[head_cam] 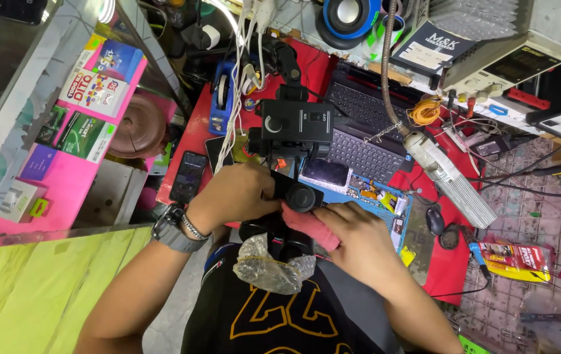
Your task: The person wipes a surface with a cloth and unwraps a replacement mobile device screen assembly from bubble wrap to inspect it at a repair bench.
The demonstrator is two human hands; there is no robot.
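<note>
While the left hand [238, 193] grips the black eyepiece [299, 195] at frame centre, the right hand [353, 239], closed on a red cloth [310, 227], presses just below it.

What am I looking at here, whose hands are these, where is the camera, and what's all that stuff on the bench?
This is a single view from a camera worn on a person's head, looking down at their own two bare hands. The left hand steadies a black microscope eyepiece; the right hand presses a red cloth against it. On the red workbench lie a keyboard, a phone and a computer mouse. A crumpled plastic bag rests on the person's chest.
</note>
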